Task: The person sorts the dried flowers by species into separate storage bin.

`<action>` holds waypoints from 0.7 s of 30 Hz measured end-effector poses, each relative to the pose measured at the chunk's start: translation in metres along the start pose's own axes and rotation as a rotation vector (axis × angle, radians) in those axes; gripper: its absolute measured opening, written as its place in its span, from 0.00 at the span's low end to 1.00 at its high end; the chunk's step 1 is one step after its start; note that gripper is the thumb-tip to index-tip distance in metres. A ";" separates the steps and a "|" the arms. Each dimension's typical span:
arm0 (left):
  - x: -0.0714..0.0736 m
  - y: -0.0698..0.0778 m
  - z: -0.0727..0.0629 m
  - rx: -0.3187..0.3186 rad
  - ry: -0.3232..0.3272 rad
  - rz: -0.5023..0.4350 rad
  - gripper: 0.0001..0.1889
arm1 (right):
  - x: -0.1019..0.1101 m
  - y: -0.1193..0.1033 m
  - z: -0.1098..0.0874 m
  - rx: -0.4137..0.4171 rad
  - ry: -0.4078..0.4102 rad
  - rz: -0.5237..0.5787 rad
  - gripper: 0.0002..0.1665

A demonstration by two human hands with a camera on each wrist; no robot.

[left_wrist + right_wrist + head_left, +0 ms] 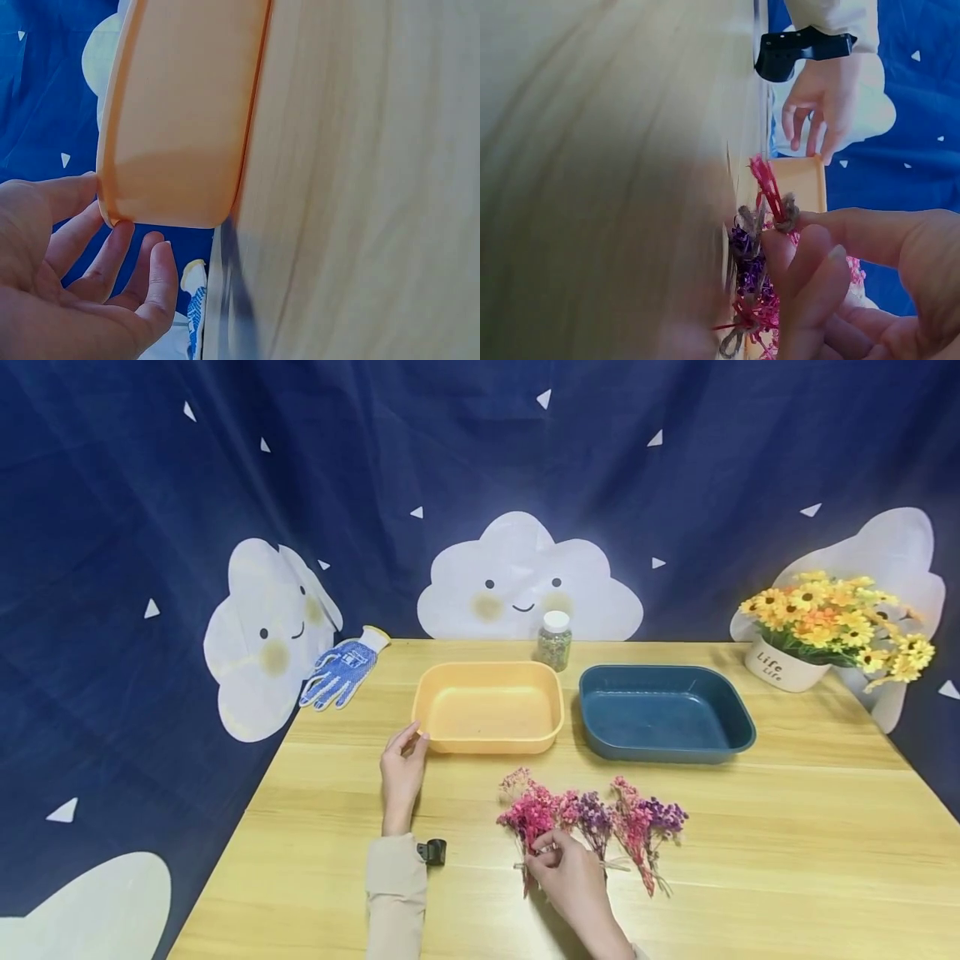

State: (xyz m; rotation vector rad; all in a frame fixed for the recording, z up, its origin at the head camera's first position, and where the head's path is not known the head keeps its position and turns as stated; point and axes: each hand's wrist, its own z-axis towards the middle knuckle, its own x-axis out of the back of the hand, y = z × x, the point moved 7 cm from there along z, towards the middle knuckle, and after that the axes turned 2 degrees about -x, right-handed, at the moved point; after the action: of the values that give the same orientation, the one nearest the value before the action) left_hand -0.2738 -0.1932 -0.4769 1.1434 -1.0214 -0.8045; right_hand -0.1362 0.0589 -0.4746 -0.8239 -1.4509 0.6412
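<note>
Pinching a bright pink flower bunch by its stems, beside the twine tied round them, the right hand held it between thumb and fingers at the left end of a row near the table's front; whether the bunch was lifted clear of the wood could not be told. Just to its right lay a purple bunch, then a second pink bunch with more purple blooms beside it. Beyond the flowers stood a yellow tray, its near left corner gripped at the rim by the left hand, whose wrist bore a black device. A dark blue tray stood just right of the yellow one. Behind them was a white-capped jar. Farther out, a blue-and-white glove lay at the table's far left, and a white pot of yellow flowers stood far right, before a navy curtain printed with smiling clouds.
</note>
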 end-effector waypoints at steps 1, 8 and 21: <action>0.000 0.000 0.000 -0.001 0.000 -0.001 0.20 | 0.000 0.000 0.000 -0.004 0.002 0.002 0.08; 0.000 0.000 0.000 0.006 -0.005 -0.003 0.20 | 0.001 0.002 0.000 -0.056 -0.010 0.045 0.09; 0.001 -0.002 0.000 0.014 0.006 -0.029 0.20 | 0.007 0.001 -0.007 -0.141 -0.022 0.208 0.11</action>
State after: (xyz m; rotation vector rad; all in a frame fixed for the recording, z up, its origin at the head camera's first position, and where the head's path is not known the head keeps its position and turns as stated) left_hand -0.2731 -0.1945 -0.4784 1.1743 -1.0088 -0.8179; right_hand -0.1289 0.0640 -0.4706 -1.0913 -1.4531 0.7118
